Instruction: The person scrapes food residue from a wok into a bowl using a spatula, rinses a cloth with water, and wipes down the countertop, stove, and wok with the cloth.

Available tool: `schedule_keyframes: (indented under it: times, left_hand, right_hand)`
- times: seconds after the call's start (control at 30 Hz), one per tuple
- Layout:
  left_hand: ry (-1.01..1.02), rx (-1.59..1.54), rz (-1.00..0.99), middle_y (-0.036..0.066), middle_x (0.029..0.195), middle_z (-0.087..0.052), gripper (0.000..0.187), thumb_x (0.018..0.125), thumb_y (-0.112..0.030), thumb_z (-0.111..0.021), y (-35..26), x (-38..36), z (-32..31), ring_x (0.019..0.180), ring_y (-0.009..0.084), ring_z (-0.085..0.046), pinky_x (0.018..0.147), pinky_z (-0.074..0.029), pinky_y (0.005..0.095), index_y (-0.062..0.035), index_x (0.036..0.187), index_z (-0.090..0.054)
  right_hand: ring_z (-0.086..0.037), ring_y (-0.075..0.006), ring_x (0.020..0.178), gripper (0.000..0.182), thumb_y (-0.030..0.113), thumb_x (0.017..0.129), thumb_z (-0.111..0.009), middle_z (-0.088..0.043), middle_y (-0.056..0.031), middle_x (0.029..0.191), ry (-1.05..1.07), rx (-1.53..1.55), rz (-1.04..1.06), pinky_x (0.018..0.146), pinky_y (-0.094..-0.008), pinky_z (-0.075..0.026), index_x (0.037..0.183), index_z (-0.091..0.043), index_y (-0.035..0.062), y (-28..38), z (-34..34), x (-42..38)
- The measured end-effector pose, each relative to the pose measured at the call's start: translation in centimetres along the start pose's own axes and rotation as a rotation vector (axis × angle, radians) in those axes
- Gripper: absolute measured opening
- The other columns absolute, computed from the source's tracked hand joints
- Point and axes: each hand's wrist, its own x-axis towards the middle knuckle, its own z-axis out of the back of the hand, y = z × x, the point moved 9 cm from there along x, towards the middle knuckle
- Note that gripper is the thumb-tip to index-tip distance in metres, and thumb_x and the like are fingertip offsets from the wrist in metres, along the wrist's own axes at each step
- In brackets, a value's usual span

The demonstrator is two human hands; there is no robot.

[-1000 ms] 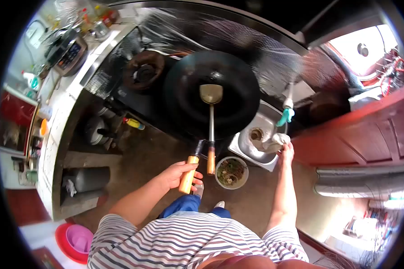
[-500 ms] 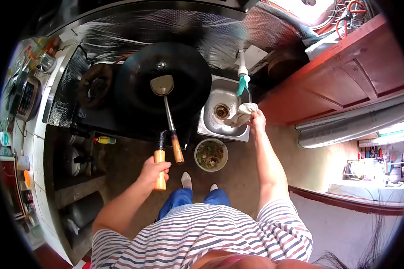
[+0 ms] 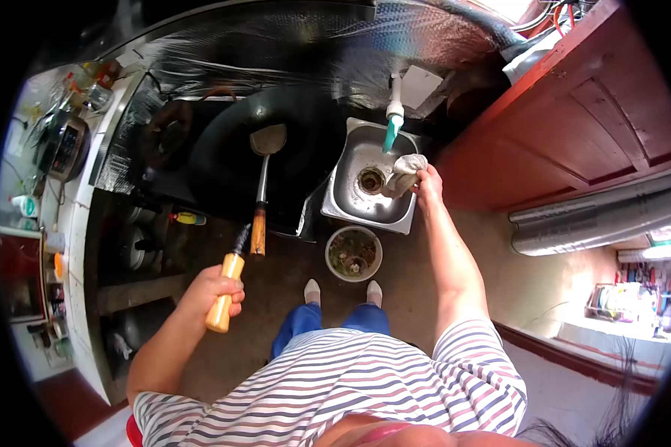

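My left hand (image 3: 215, 292) is closed around the light wooden handle (image 3: 225, 305) of a large black wok (image 3: 216, 164). The wok sits over the stove. Inside it lies a metal spatula (image 3: 268, 139), its brown wooden handle (image 3: 258, 235) sticking out over the near rim. My right hand (image 3: 429, 185) grips a wet-looking greyish cloth (image 3: 408, 167) at the right side of the steel sink (image 3: 356, 145). A faucet (image 3: 395, 108) with a teal spout (image 3: 392, 134) points down into the sink near the cloth.
Below the sink, a white bucket (image 3: 380, 262) holds food scraps. Left of the wok is another burner (image 3: 168, 130). A tiled counter (image 3: 82, 223) with a cooker (image 3: 65, 147) runs along the left, and a red cabinet door (image 3: 566, 112) stands at the right.
My left hand has moved left and closer to my body with the wok handle, which now slants more. My right hand still holds the cloth over the sink. The view has shifted slightly.
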Motion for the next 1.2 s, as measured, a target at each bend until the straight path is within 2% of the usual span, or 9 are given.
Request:
schedule_keyframes:
  times: [0.17,0.4,0.63,0.7,0.83,0.9,0.97,1.0,1.2]
  left_hand:
    - [-0.062,-0.034,0.038,0.008,0.065,-0.046,0.022,0.072,0.001,-0.057,5.2,-5.0,-5.5,0.053,0.0147,-0.048,0.042,-0.043,0.0285,-0.0022,0.088,-0.041]
    - [-0.113,-0.007,0.223,0.010,0.062,-0.049,0.025,0.072,0.001,-0.056,12.2,-12.2,-12.3,0.045,0.0176,-0.049,0.042,-0.043,0.0294,-0.0016,0.092,-0.042]
    - [-0.109,0.189,0.400,0.010,0.063,-0.051,0.022,0.073,-0.002,-0.059,15.2,-13.6,-16.6,0.047,0.0181,-0.052,0.044,-0.043,0.0277,-0.0004,0.090,-0.045]
    - [-0.108,0.191,0.401,0.010,0.064,-0.051,0.020,0.073,-0.003,-0.060,15.5,-12.2,-17.2,0.047,0.0176,-0.052,0.045,-0.044,0.0271,0.0000,0.087,-0.046]
    - [-0.015,0.234,0.382,0.006,0.062,-0.053,0.014,0.073,-0.005,-0.059,16.5,-7.9,-18.3,0.048,0.0146,-0.053,0.045,-0.045,0.0262,-0.0012,0.081,-0.049]
    - [0.017,0.271,0.360,0.007,0.063,-0.053,0.022,0.073,-0.006,-0.059,17.2,-4.7,-18.2,0.048,0.0138,-0.054,0.045,-0.045,0.0256,-0.0010,0.090,-0.047]
    - [0.045,0.312,0.302,0.007,0.062,-0.053,0.023,0.072,-0.006,-0.060,18.5,-0.6,-17.8,0.047,0.0139,-0.054,0.043,-0.045,0.0260,-0.0003,0.090,-0.048]
    - [0.054,0.314,0.262,0.007,0.062,-0.053,0.023,0.071,-0.006,-0.060,18.6,1.2,-17.9,0.046,0.0140,-0.054,0.043,-0.045,0.0264,0.0001,0.089,-0.048]
    - [0.050,0.321,0.114,0.008,0.060,-0.053,0.023,0.071,-0.007,-0.060,20.3,11.2,-16.6,0.043,0.0144,-0.053,0.040,-0.045,0.0282,0.0014,0.089,-0.048]
  right_hand:
    - [-0.051,-0.0100,0.068,0.031,0.007,0.076,-0.047,-0.054,0.0016,0.077,0.075,-0.053,-0.009,0.056,-0.0307,-0.048,0.105,-0.057,0.0118,1.5,1.6,1.6]
    - [-0.055,-0.0132,0.069,0.031,0.009,0.078,-0.046,-0.059,-0.0007,0.085,0.218,0.002,0.010,0.057,-0.0322,-0.047,0.107,-0.056,0.0131,2.6,2.9,5.1]
    - [-0.057,-0.0147,0.073,0.032,0.009,0.079,-0.045,-0.060,-0.0010,0.088,0.315,0.038,0.029,0.062,-0.0337,-0.047,0.110,-0.055,0.0140,4.3,2.6,6.4]
    - [-0.058,-0.0149,0.076,0.035,0.010,0.080,-0.045,-0.061,-0.0012,0.093,0.349,0.029,0.023,0.064,-0.0350,-0.048,0.112,-0.054,0.0145,4.5,2.9,6.8]
    - [-0.058,-0.0132,0.074,0.035,0.008,0.079,-0.045,-0.060,-0.0017,0.089,0.376,0.030,0.030,0.059,-0.0319,-0.051,0.113,-0.055,0.0117,5.5,3.2,6.7]
    - [-0.057,-0.0128,0.074,0.036,0.007,0.079,-0.045,-0.060,-0.0022,0.091,0.400,0.045,0.041,0.059,-0.0299,-0.050,0.113,-0.054,0.0103,6.1,3.1,6.6]
    - [-0.057,-0.0119,0.074,0.036,0.006,0.079,-0.044,-0.060,-0.0029,0.092,0.400,0.039,0.060,0.059,-0.0282,-0.050,0.114,-0.054,0.0088,6.9,2.8,6.3]
    - [-0.059,-0.0158,0.088,0.042,0.005,0.079,-0.043,-0.059,-0.0029,0.103,0.437,-0.025,0.058,0.067,-0.0298,-0.050,0.120,-0.050,0.0114,6.6,2.5,7.0]
    - [-0.060,-0.0144,0.090,0.042,0.004,0.078,-0.044,-0.059,-0.0039,0.106,0.509,-0.032,0.212,0.071,-0.0264,-0.051,0.120,-0.051,0.0074,9.6,0.3,4.1]
